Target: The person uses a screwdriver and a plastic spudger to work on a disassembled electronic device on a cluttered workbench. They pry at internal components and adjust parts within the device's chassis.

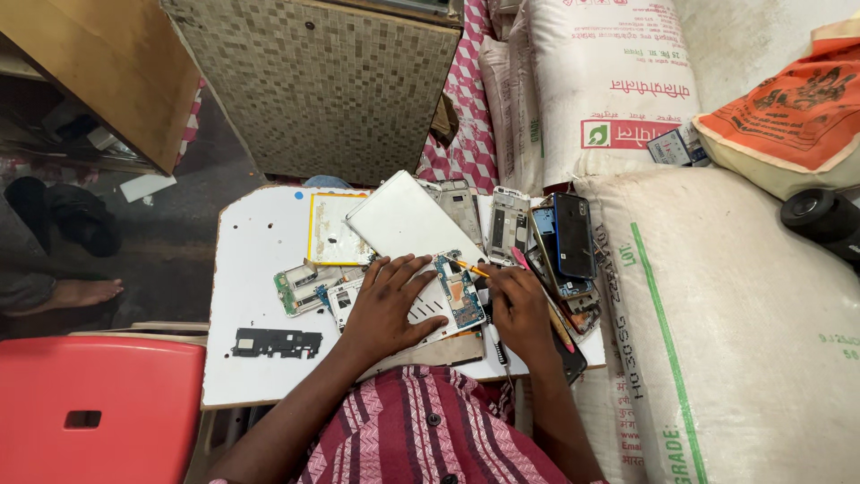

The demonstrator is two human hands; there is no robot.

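Pretty cluttered on the white board table (255,260): loose phone frames (509,222), a yellow-edged panel (333,229), a black plate (277,342) off to the left edge, a dark phone (573,235) propped on the pile at right, big woven sacks (735,332) crowding the right side. Opened phone (439,300) right in the middle near the front edge, pale back with a blue-green circuit board (460,291) showing. Left hand (387,305) spread flat, pressing down on it; right hand (520,309) pinched around a yellow-handled tool (473,268), tip at the board.
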